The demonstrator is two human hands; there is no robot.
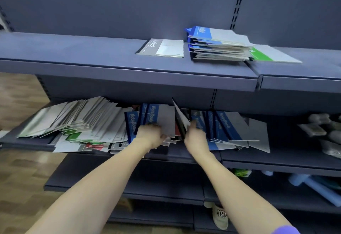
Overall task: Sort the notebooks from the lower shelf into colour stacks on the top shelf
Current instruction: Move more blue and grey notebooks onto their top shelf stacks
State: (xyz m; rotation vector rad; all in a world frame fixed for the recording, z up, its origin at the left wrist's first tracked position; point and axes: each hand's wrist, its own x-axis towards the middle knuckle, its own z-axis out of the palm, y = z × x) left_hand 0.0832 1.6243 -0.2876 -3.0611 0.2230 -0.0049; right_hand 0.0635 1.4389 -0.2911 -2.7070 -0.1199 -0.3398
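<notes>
- Fingers of the left hand [150, 135] curl round the lower edge of a blue notebook [162, 121]; the right hand [194, 135] pinches a dark notebook [181, 121] just beside it.
- Both stand in the leaning row on the lower shelf [276, 159], close under the top shelf [73, 49].
- Up there: a grey notebook [162, 48], a blue stack [217, 45], a green notebook [273, 54], with bare shelf to the left.
</notes>
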